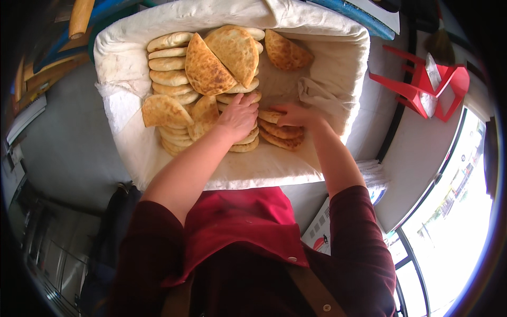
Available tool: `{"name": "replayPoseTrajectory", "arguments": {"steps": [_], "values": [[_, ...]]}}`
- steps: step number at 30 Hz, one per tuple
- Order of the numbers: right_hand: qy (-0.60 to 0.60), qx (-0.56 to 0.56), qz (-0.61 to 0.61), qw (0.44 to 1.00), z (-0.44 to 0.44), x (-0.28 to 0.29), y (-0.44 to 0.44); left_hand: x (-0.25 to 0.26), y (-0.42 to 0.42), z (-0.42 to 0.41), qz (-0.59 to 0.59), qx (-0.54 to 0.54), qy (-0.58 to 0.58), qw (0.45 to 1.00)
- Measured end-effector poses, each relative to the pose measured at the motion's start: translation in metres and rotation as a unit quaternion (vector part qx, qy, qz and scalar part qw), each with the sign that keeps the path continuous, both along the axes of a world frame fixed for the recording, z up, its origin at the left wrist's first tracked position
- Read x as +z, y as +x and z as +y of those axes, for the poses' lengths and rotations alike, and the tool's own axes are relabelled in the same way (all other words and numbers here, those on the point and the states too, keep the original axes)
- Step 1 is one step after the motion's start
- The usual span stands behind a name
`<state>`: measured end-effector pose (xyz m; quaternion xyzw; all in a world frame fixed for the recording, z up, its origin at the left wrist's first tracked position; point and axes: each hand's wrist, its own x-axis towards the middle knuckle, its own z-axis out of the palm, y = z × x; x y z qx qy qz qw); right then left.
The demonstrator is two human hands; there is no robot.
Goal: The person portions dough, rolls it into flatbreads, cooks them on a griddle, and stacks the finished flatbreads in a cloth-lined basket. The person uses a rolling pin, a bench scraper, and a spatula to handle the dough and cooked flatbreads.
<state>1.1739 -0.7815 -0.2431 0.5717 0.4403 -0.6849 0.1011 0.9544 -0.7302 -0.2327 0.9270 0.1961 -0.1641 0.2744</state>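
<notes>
Before me is a large container lined with off-white cloth [233, 176], holding rows of golden-brown flatbreads, many of them folded or half-moon shaped. My left hand [240, 119] lies on the stacked flatbreads [246, 144] in the middle, its fingers spread and pointing away from me. Slightly blurred, my right hand [299, 115] has its fingers and thumb around the end of a half-moon flatbread [270, 116]. Browner flatbreads [282, 138] lean in a row just below it. Two large half-moon breads [209, 65] rest on top of the rows farther up.
A single browned half-moon bread [287, 50] lies at the container's far right. Bunched cloth [326, 95] sits along the right wall. Beyond it are a red plastic object [429, 85] and a broom [439, 45]. A wooden handle [81, 20] juts in at upper left.
</notes>
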Motion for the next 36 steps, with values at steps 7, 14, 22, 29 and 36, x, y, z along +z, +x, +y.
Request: {"name": "replayPoseTrajectory", "arguments": {"steps": [7, 14, 22, 29, 36], "values": [[-0.025, -0.108, -0.067, 0.992, 0.001, -0.016, 0.009, -0.014, 0.019, -0.025, -0.031, -0.007, 0.036, 0.999], [0.482, -0.142, -0.322, 0.802, 0.057, -0.034, -0.003, -0.014, 0.027, -0.039, 0.002, 0.014, -0.034, 0.999], [0.307, -0.015, -0.340, 0.889, 0.096, -0.019, -0.003, 0.010, 0.029, -0.053, 0.060, 0.084, -0.125, 0.987], [-0.010, 0.136, -0.063, 0.989, 0.058, 0.022, 0.011, 0.001, 0.029, -0.066, -0.047, 0.213, -0.256, 0.942], [0.073, 0.045, 0.052, 0.995, 0.041, -0.009, -0.009, -0.006, 0.012, -0.077, -0.152, 0.245, -0.234, 0.928]]}}
